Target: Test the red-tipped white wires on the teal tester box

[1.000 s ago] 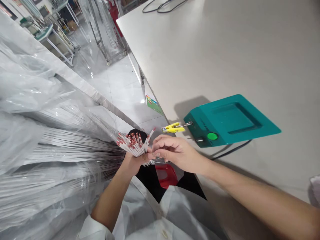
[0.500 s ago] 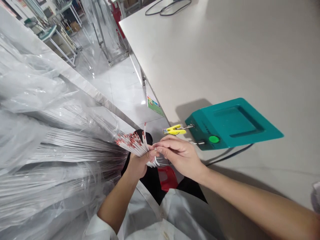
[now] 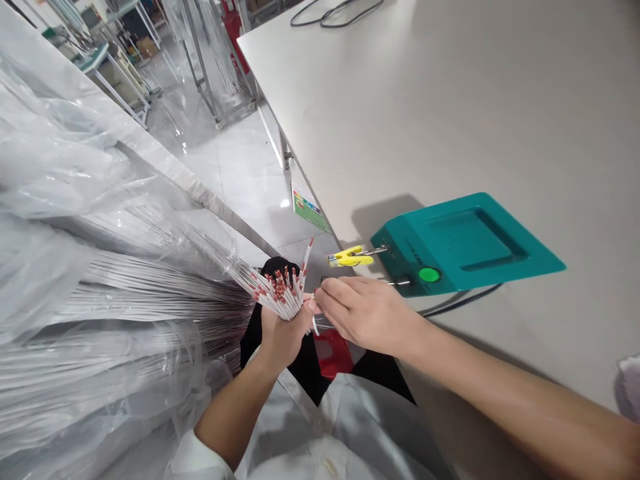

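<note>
My left hand (image 3: 283,337) is closed around a bundle of thin white wires (image 3: 285,303) with reddish-brown tips, which fan upward out of the fist. One wire (image 3: 307,257) stands taller than the rest. Right beside the left thumb, my right hand (image 3: 367,313) is pinched, fingertips together, on what looks like the end of a white wire; the fingers hide most of it. Just beyond the right hand, a teal device (image 3: 470,243) with a lit green button (image 3: 429,275) lies on the table. A yellow clip (image 3: 350,257) sits on its upper metal prong; the lower prong is partly covered by the hand.
Long bunches of white wires (image 3: 165,293) under clear plastic sheeting (image 3: 45,167) fill the left side, along a rail (image 3: 200,193). The pale table (image 3: 450,100) carries a black cable (image 3: 340,13). A red stool (image 3: 333,357) is below; a wheeled rack (image 3: 205,73) stands behind.
The bundle in my left hand has tipped more upright, its tips moving right. My right hand has rolled over, back of the hand now upward, staying close to the left thumb.
</note>
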A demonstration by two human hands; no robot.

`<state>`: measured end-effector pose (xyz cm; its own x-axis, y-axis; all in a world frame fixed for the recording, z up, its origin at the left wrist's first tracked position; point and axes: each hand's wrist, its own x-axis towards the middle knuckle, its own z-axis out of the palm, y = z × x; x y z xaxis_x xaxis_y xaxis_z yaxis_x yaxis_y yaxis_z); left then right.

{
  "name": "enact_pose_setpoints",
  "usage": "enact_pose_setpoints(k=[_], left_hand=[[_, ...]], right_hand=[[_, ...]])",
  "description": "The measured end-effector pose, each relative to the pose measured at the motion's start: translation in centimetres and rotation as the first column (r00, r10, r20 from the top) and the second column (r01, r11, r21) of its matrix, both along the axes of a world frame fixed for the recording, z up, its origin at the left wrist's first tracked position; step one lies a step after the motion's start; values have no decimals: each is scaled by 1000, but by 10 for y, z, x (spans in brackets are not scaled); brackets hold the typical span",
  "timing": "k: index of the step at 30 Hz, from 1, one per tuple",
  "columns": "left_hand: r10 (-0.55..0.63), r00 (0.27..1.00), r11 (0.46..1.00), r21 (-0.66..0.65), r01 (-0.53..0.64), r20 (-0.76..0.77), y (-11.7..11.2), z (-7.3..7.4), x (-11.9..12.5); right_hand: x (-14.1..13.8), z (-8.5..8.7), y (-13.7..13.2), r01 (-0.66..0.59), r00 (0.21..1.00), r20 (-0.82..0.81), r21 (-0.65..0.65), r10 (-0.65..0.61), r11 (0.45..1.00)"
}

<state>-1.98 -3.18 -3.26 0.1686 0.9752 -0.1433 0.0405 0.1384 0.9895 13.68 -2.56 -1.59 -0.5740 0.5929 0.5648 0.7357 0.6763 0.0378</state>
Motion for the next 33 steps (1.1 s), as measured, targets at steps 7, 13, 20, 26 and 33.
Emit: enact_pose_setpoints(k=[7, 13, 20, 26, 33], left_hand=[[166, 986, 981, -102, -166, -9, 2, 4, -2], [137, 990, 986, -93, -140, -35, 3, 8, -7], [41, 999, 998, -56, -42, -8, 5, 12, -1], [-78, 996, 996, -56, 75, -52, 7, 16, -2], [-81, 997, 988, -137, 78, -17, 6, 7, -9]], right_hand=[[5, -1, -2, -81, 996, -64, -240, 68, 967], [0, -5, -5, 5, 903, -392, -397, -175, 918], [-6, -3, -3, -205, 790, -590, -508, -165, 837], [1, -1, -3, -40, 957, -287, -298, -49, 954], [7, 2, -1, 2, 996, -85, -341, -33, 940]])
